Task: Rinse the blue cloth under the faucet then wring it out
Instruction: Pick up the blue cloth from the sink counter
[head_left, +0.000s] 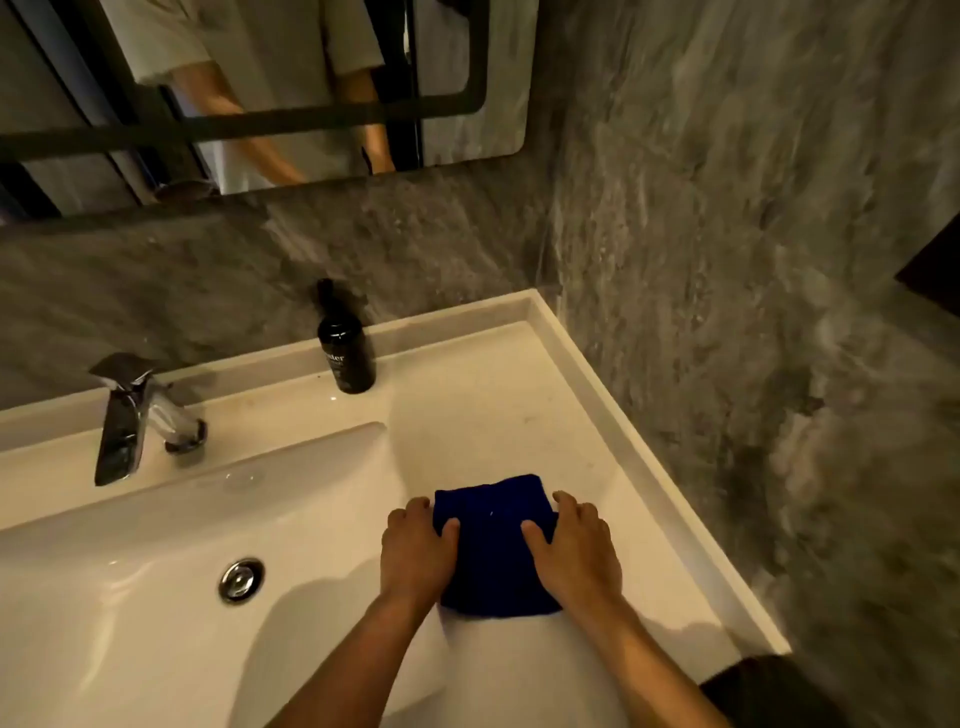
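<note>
1. Blue cloth (493, 545) lies folded on the flat ledge of the white sink (597, 395), right of the basin, well apart from the faucet (124, 421).
2. Left hand (415, 551) and right hand (576, 545) flank it, thumbs laid on top, fingers curled over its side edges: a loose two-handed hold.
3. No water visibly running.
4. Cloth looks soft, light, limp; likely heavier and droopier once soaked. Best bunched by its edges.
5. Dark bottle (345, 345) stands behind, near the wall.
</note>
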